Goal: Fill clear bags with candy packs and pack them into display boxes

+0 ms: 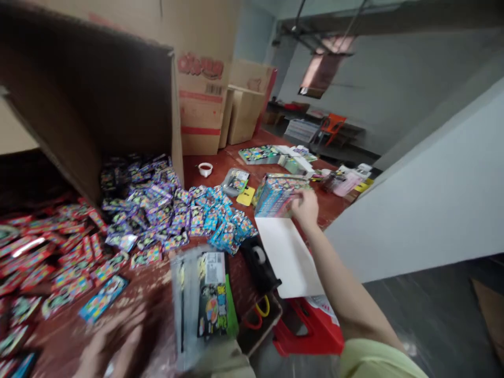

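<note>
My right hand (pixel 305 210) reaches forward with curled fingers on the near right corner of a display box (pixel 275 194). Colourful upright packets seem to fill the box, and its white flap (pixel 289 257) hangs toward me. My left hand (pixel 114 341), blurred, is low over the table with its fingers stretched out and apart; I see nothing held in it. Just beyond it lies a single blue packet (pixel 104 298). Between my hands is a stack of clear plastic pouches (pixel 205 299) with black and green printed labels.
Loose red packets (pixel 59 252), purple packets (pixel 149 205) and blue packets (pixel 220 215) spill from large cartons (pixel 177 115) at left. A black tape dispenser (pixel 260 262), red stool (pixel 311 331), yellow card (pixel 245 196) and white tape roll (pixel 205 169) are around. A white pillar (pixel 425 205) stands right.
</note>
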Demonstrator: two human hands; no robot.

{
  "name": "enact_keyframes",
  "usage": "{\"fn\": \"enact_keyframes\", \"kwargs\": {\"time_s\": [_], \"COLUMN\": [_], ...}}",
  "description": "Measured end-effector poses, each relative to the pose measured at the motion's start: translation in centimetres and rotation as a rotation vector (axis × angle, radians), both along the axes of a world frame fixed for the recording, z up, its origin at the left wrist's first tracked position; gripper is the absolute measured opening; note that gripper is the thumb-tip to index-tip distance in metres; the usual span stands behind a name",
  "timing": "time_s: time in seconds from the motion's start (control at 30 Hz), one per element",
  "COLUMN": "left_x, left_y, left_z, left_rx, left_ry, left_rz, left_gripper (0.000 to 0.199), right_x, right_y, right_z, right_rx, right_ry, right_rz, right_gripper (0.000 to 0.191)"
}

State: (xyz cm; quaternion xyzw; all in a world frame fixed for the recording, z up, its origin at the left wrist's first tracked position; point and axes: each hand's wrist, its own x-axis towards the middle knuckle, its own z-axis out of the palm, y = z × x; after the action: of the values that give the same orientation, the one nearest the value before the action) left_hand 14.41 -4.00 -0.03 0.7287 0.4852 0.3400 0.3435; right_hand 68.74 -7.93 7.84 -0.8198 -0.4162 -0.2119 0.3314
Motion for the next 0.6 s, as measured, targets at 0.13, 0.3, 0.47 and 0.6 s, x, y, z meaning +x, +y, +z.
{"fn": "enact_keyframes", "kwargs": {"time_s": [0.13, 0.3, 0.47, 0.6], "left_x": [3.8, 7.7, 7.6, 7.5], "left_y": [-2.7, -4.0, -4.4, -4.7], "left_z": [1.5, -2.5, -6.0, -6.1], "left_rx": [-0.007, 0.242, 0.387, 0.368], "left_ry": [0.182, 0.428, 0.488, 0.459], "left_rz": [-0.500, -0.786, -0.734, -0.690], "left_gripper": [0.035, 0.069, 0.074, 0.086], "right_x": [-9.7, -22.1, -23.5, -21.9], "right_y": [1.9, 5.7, 9.0, 9.7], "right_z": [-2.2, -7.2, -7.5, -5.0], "right_rx": [-0.148, -0.580, -0.769, -0.914], "right_ry": [0.144, 0.367, 0.448, 0.556], "right_rz": [0.315, 0.715, 0.699, 0.878], "right_gripper": [0.022, 0.012, 0.014, 0.026]}}
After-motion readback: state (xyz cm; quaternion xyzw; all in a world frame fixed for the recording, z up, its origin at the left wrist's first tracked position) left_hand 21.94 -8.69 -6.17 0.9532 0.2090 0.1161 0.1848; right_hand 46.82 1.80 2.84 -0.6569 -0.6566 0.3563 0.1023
